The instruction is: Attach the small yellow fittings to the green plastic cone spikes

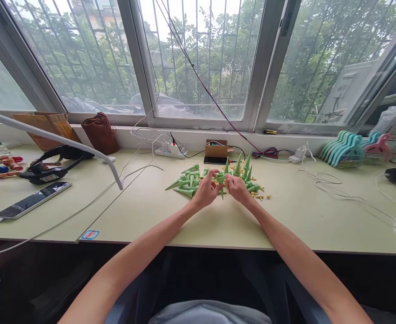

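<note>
In the centre of the frame, the left hand (pixel 204 192) pinches the cupped end of a green plastic spike (pixel 220 178), its point down, between thumb and fingers. The right hand (pixel 239 189) has its fingers pressed together just right of that cup; whether they grip anything, I cannot tell. Beyond are upright green cones (pixel 237 166), then an open cardboard box (pixel 217 149).

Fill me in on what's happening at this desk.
A person's left hand holds a green, cone-shaped plastic spike point down, with the right hand at its cup-like top. Whether the right hand grips a smaller part is unclear. Similar green spikes lie or stand around the hands, among small yellow plastic pieces.
</note>
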The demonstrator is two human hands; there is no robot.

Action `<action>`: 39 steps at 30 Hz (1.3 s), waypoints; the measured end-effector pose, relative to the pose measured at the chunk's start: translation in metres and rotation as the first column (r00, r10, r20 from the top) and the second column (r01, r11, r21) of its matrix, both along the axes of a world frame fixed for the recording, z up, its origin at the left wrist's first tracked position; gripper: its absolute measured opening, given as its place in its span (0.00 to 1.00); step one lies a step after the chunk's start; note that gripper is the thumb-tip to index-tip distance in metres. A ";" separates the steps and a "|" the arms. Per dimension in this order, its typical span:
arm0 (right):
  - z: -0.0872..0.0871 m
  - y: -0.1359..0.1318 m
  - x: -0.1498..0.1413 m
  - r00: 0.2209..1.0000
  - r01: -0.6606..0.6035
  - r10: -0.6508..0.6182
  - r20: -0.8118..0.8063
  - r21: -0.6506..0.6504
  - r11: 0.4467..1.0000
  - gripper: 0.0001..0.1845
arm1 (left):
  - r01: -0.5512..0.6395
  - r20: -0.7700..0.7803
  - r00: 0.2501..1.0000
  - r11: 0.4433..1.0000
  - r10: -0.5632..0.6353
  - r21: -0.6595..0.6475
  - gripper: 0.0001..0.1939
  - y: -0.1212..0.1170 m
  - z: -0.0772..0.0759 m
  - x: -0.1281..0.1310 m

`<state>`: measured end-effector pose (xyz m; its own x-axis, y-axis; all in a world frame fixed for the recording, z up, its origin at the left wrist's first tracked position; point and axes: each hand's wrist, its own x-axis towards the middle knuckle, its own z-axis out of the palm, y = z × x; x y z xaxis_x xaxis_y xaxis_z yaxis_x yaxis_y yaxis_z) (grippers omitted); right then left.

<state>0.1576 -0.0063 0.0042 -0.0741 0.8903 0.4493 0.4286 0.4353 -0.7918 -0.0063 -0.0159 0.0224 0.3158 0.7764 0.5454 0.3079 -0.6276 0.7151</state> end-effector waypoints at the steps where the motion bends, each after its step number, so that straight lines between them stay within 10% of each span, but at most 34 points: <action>1: 0.000 0.000 0.000 1.000 -0.002 0.002 -0.013 0.002 1.000 0.25 | 0.001 0.001 1.000 1.000 -0.001 -0.004 0.20 0.000 0.000 0.000; 12: 0.000 0.000 0.000 0.996 0.018 -0.012 -0.083 0.074 0.997 0.26 | 0.046 0.305 0.952 0.969 0.031 -0.241 0.18 -0.001 0.008 0.003; 23: 0.009 -0.015 -0.003 0.997 -0.072 0.071 0.020 0.100 0.992 0.24 | 0.287 0.425 0.905 0.743 -0.005 -0.604 0.19 0.001 0.011 0.003; 39: 0.010 -0.015 -0.001 0.997 -0.048 0.043 0.060 0.073 0.996 0.24 | 0.269 0.374 0.926 0.782 -0.050 -0.562 0.19 0.003 0.008 0.001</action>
<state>0.1562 -0.0214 0.0143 -0.1420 0.8495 0.5082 0.4514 0.5125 -0.7305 -0.0048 -0.0131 0.0302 0.3571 0.9303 0.0842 -0.0731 -0.0620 0.9954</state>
